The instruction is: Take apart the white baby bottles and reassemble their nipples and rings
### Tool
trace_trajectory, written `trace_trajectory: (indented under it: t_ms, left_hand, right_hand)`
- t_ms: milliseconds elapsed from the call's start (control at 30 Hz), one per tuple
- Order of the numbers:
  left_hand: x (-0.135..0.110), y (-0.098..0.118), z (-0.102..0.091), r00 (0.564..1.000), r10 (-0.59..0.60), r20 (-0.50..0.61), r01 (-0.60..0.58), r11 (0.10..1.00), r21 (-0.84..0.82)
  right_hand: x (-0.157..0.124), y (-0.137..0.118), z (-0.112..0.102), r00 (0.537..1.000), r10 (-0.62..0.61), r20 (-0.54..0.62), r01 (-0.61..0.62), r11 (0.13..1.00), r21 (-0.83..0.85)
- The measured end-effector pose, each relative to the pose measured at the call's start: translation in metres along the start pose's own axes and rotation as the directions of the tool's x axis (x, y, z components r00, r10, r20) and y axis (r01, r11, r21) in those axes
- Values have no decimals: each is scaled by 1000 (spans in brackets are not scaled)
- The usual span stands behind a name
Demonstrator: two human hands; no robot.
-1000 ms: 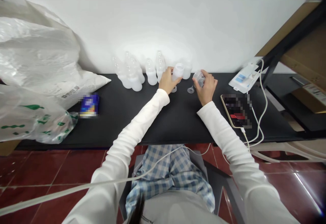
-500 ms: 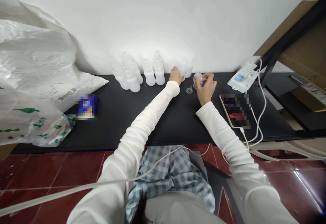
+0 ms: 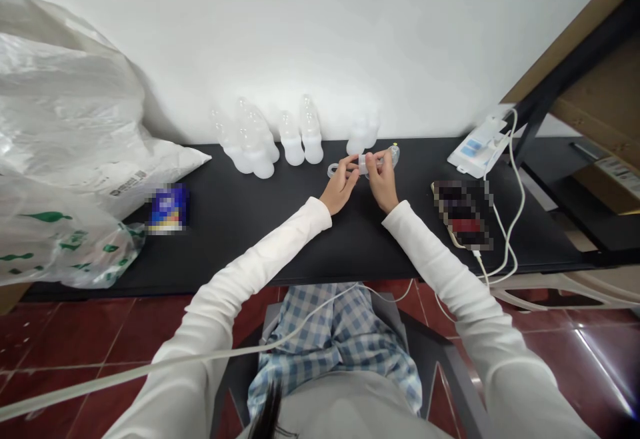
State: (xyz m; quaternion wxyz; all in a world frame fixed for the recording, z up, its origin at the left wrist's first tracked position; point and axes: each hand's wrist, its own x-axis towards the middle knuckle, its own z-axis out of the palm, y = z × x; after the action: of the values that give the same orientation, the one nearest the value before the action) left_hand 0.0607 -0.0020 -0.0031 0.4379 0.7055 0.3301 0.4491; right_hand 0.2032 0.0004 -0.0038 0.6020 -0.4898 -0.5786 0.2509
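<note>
Close together over the black table (image 3: 240,232), my two hands are closed on a small clear plastic piece. My left hand (image 3: 341,184) pinches its left end, where a clear ring-shaped part (image 3: 333,170) sticks out past the fingertips. My right hand (image 3: 383,179) grips near its frosted collar (image 3: 363,163). A clear rounded end (image 3: 395,155) with a yellow dot shows beyond the right fingers. Whether these parts are joined, I cannot tell. Just behind the hands stand frosted white cups (image 3: 363,134).
Left of my hands, bottles with white rounded bases and clear pointed tops (image 3: 256,149) stand by the wall. Plastic bags (image 3: 75,126) and a blue packet (image 3: 169,209) lie farther left. To the right are a phone (image 3: 463,216), a white cable (image 3: 511,226) and a white package (image 3: 477,148).
My left hand has left the frosted cups and come toward me, meeting my right hand. My right hand has shifted left with the clear piece.
</note>
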Motion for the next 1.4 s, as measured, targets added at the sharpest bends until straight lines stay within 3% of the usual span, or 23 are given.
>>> trace_trajectory:
  t_ms: [267,500,733,900,1100,1300,1400]
  left_hand:
    - [-8,-5,7,990,-123,-70,113,984,-138]
    - [-3,-4,0,931,-351,-102,311,907,-284]
    - [1,-5,-1,916,-381,-124,324,887,-329]
    - [-2,-11,-5,950,-291,-109,260,937,-235]
    - [-5,-6,-6,954,-288,-85,282,956,-76]
    - [0,-5,-11,931,-363,-40,356,926,-121]
    - [1,-7,-17,926,-378,5,375,917,-139]
  right_hand:
    - [-11,-1,6,988,55,141,-64,996,59]
    - [-10,-5,9,966,21,257,-57,989,136]
    - [-12,-8,10,926,14,377,-103,971,215]
    - [-13,-12,9,899,-16,438,-92,970,223]
    - [-10,-13,5,917,-77,392,43,995,95]
    - [-9,-11,1,905,-173,388,218,973,-75]
    - [-9,-9,-2,874,-233,427,329,930,-166]
